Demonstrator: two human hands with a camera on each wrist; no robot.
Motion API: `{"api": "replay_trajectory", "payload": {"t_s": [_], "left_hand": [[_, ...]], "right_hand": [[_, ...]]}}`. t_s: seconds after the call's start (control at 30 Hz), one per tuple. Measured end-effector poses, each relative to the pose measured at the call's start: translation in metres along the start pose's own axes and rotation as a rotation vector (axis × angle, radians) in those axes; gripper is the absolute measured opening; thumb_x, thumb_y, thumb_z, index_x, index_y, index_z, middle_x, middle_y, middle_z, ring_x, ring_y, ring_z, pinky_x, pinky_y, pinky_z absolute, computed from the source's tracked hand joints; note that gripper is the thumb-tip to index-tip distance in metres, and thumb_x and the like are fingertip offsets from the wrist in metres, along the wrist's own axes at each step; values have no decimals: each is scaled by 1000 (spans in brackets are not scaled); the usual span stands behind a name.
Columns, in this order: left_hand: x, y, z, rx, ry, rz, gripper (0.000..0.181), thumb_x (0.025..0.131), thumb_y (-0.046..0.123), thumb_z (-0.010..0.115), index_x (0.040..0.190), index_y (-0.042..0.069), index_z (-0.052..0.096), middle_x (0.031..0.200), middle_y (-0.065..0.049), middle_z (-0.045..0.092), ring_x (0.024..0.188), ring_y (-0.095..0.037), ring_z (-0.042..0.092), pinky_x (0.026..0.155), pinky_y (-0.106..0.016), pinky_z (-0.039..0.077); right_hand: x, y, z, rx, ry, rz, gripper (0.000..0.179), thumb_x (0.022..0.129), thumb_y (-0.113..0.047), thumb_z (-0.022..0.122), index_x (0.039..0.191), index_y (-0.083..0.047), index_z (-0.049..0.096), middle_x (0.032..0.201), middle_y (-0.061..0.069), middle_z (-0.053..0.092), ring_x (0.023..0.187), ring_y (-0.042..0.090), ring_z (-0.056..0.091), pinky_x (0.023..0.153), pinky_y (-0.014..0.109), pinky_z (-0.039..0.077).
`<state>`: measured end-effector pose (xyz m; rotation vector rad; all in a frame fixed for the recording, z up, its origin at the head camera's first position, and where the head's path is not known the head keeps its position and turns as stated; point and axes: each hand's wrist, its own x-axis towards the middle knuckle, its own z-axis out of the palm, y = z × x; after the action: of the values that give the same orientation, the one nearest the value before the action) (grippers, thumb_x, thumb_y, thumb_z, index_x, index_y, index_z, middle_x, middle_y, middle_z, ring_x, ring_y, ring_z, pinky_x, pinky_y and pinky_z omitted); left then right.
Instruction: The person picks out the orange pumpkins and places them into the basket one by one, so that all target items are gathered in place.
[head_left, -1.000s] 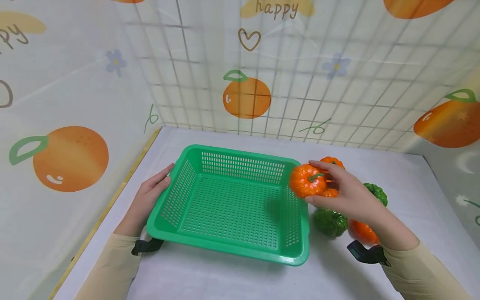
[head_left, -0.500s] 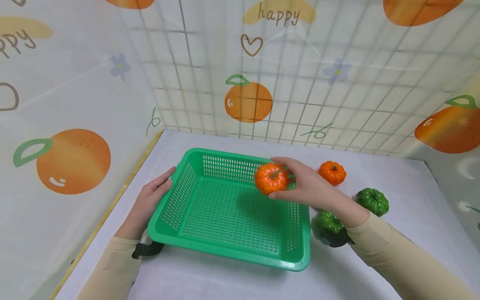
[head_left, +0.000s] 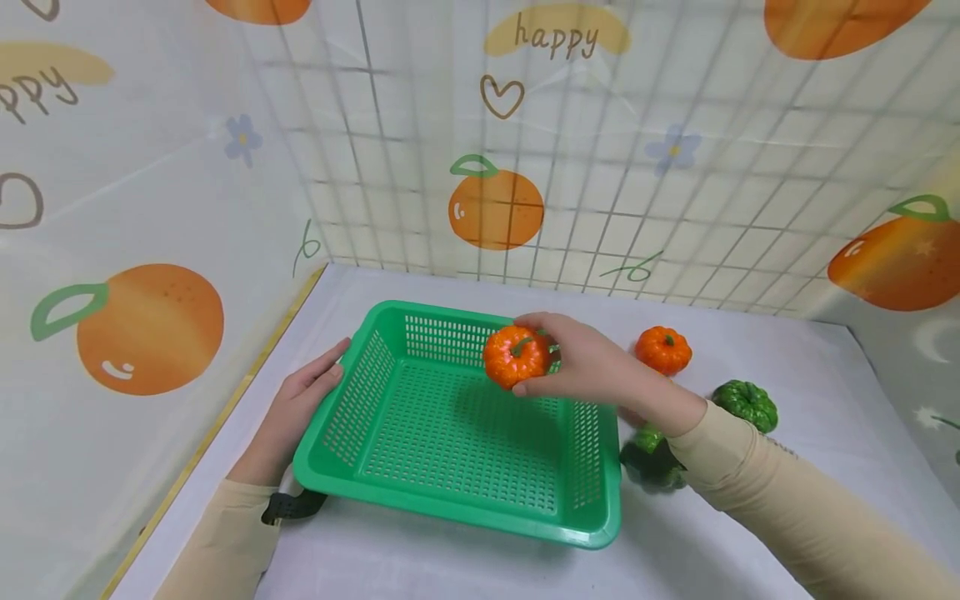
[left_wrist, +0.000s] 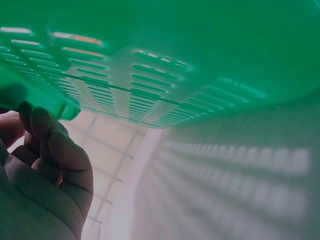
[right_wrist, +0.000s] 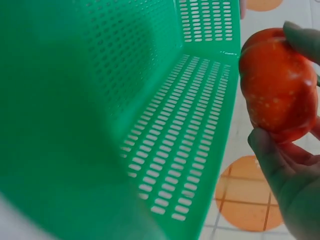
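A small glossy orange pumpkin (head_left: 516,358) with a green stem is pinched between the thumb and fingers of my right hand (head_left: 581,362). The hand holds it over the far right part of a green plastic basket (head_left: 450,512) with slotted walls. In the right wrist view, the pumpkin (right_wrist: 279,85) shows from the side beside the basket's perforated wall (right_wrist: 175,130). My left hand (head_left: 303,404) grips the basket's left rim. From the left wrist view, its bent fingers (left_wrist: 67,152) sit at the rim below the slotted wall. Nothing lies in the basket.
Right of the basket, another orange pumpkin (head_left: 663,350) and a green pumpkin (head_left: 746,405) rest on the white tabletop (head_left: 810,367). A second green one (head_left: 651,458) is partly hidden by my right forearm. A patterned curtain (head_left: 420,125) closes off the back and sides.
My right hand has carried the orange pumpkin leftward from beyond the basket's right rim to over its inside. The left hand and basket have stayed nearly in place.
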<state>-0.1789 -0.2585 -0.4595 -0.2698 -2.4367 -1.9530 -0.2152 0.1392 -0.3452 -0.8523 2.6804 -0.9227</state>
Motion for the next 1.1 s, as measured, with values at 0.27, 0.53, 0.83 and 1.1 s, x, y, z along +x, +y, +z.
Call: {"api": "replay_trajectory", "payload": {"t_s": [0.27, 0.53, 0.83, 1.1], "left_hand": [[0, -2, 3, -8, 7, 6, 50, 106, 35, 46, 153, 17, 40, 157, -2, 36, 143, -21, 30, 96, -16, 42], [0, 0, 3, 11, 9, 2, 50, 106, 35, 47, 153, 20, 40, 156, 1, 37, 143, -19, 29, 98, -14, 38], [-1, 2, 0, -1, 13, 13, 49, 106, 32, 47, 153, 18, 40, 156, -1, 37, 140, -18, 35, 94, -18, 45], [-1, 2, 1, -16, 5, -1, 50, 106, 34, 46, 153, 19, 39, 156, -2, 36, 139, -19, 37, 92, -21, 48]], "right_hand": [[18, -12, 7, 45, -23, -93, 80, 78, -38, 86, 144, -12, 48, 130, -2, 51, 111, 15, 50, 83, 34, 55], [43, -18, 32, 47, -46, -89, 79, 76, -39, 86, 142, -13, 50, 123, -2, 53, 105, 13, 52, 78, 26, 54], [76, -30, 63, 9, -75, -126, 82, 77, -42, 84, 146, -13, 48, 127, -2, 55, 112, 13, 50, 84, 25, 51], [92, -29, 78, -5, -89, -118, 87, 78, -42, 84, 149, -12, 45, 138, 1, 53, 119, 15, 50, 92, 28, 48]]}}
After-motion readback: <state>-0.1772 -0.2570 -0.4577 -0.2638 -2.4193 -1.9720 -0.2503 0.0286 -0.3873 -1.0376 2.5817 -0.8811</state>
